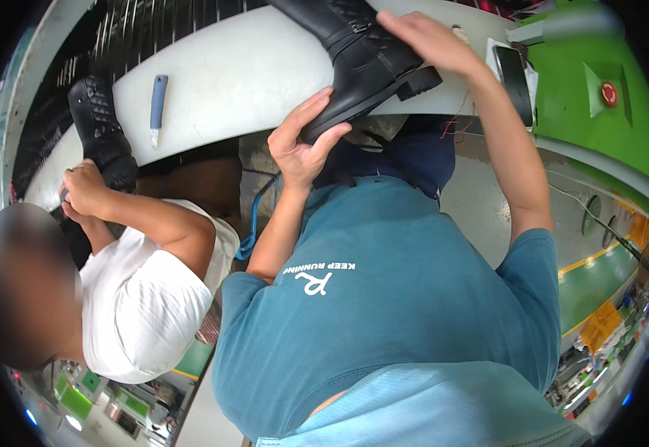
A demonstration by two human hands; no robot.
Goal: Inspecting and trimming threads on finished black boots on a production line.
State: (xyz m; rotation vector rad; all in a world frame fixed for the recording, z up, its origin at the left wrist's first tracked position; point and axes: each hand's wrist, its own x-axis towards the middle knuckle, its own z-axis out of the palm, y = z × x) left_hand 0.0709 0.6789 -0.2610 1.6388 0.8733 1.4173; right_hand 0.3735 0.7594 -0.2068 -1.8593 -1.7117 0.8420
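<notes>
A black ankle-strap boot [365, 63] lies tilted over the near edge of the white table [228, 82], its heel block toward the right and its shaft pointing away. Around the toe, my left hand [302, 145] grips with the thumb on one side and the fingers on the other. My right hand [430, 43] rests along the ankle and shaft, fingers stretched flat and slightly blurred. What the right palm touches is partly hidden. To the left on the table lies a blue-handled tool [158, 104] with a pale pointed tip, apart from both hands.
At my left a co-worker in a white shirt [142, 302] handles another black boot [101, 123]. A dark phone [514, 83] lies on white paper to the right, beside a green machine [563, 82] with a red button [609, 94]. Dark slatted racking [157, 26] runs behind the table.
</notes>
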